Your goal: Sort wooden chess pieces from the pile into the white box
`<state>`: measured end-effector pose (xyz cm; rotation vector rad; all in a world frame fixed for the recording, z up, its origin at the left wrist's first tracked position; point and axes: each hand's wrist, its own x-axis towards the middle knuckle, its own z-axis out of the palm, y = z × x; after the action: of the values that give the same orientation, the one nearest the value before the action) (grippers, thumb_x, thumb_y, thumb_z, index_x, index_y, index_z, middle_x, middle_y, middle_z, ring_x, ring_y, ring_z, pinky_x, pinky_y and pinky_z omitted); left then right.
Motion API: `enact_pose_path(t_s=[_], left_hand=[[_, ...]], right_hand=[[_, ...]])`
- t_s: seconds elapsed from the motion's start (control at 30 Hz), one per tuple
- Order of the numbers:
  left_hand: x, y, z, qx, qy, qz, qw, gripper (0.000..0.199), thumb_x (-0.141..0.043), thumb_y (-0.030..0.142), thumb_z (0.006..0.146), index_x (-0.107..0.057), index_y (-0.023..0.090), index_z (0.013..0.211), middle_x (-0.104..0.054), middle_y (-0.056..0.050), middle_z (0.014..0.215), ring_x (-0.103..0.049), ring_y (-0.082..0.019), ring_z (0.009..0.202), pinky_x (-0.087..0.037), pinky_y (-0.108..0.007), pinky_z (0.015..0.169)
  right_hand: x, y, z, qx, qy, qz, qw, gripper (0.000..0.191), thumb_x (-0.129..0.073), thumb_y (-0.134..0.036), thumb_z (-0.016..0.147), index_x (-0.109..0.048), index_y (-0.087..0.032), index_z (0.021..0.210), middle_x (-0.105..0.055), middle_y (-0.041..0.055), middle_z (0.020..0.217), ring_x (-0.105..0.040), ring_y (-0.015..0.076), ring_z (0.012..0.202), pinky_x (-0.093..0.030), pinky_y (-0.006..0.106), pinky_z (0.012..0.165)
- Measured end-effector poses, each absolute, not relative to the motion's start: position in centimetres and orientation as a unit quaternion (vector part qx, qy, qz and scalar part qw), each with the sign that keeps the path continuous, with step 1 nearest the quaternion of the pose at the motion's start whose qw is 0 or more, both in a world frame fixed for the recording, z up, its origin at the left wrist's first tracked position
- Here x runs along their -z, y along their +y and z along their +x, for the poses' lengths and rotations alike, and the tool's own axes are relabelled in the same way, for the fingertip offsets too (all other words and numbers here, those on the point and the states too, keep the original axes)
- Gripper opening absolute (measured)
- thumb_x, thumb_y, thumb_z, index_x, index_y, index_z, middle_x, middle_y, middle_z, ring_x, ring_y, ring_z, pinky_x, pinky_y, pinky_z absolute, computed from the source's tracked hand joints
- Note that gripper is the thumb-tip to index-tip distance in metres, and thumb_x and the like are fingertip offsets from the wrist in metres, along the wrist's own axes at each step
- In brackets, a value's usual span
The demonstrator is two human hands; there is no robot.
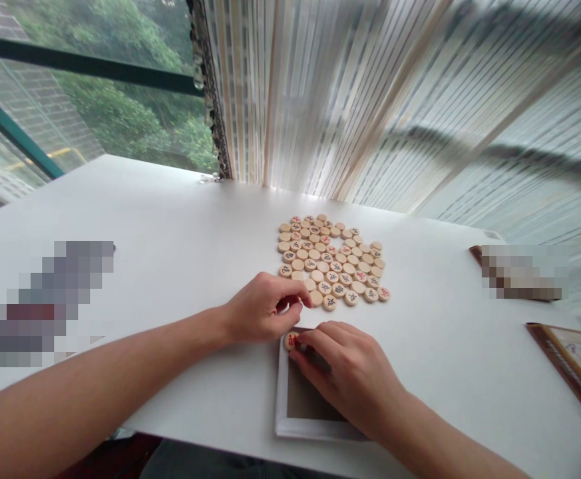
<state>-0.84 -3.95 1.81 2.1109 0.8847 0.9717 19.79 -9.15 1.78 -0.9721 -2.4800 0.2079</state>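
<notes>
Many round wooden Chinese chess pieces lie flat in a close cluster on the white table, some with red or black characters up, others blank side up. My left hand is at the cluster's near left edge, its fingers curled together beside a blank piece; whether anything is pinched in them is hidden. Below it, my right hand reaches over a shallow white-rimmed box with a brown inside. Thumb and fingers of that hand grip a red-marked chess piece at the box's far left corner.
The white table runs back to a window and a striped curtain. On the right lie a brown-edged box lid and a partly blurred flat item. A pixelated object lies at the left.
</notes>
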Motion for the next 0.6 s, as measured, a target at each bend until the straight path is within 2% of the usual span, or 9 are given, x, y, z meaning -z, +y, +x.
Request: enact_pose_path(t_s=[0.27,0.6], left_hand=[[-1.90,-3.93,-0.88,-0.368,0.339,0.805,0.321,0.018,-0.059,0.010,0.084,-0.075,0.014,0.090,-0.055,0.004,0.058,-0.045,-0.008,0.050,-0.036,-0.018,0.049],[-1.77,-3.94,-0.83,-0.368,0.338,0.806,0.317,0.018,-0.059,0.009,0.084,-0.075,0.013,0.090,-0.056,0.004,0.058,-0.045,-0.007,0.050,-0.036,-0.017,0.050]], right_hand=[[-1.81,-9.11,19.48,-0.047,-0.903,-0.353,0.241,0.030,-0.058,-0.024,0.106,-0.067,-0.019,0.077,-0.068,0.0036,0.070,-0.062,0.0185,0.063,-0.040,0.034,0.062],[-1.79,-9.00,19.36,-0.038,-0.902,-0.352,0.246,0.026,-0.063,-0.021,0.102,-0.067,-0.018,0.077,-0.067,0.0030,0.069,-0.061,0.0181,0.062,-0.038,0.033,0.063]])
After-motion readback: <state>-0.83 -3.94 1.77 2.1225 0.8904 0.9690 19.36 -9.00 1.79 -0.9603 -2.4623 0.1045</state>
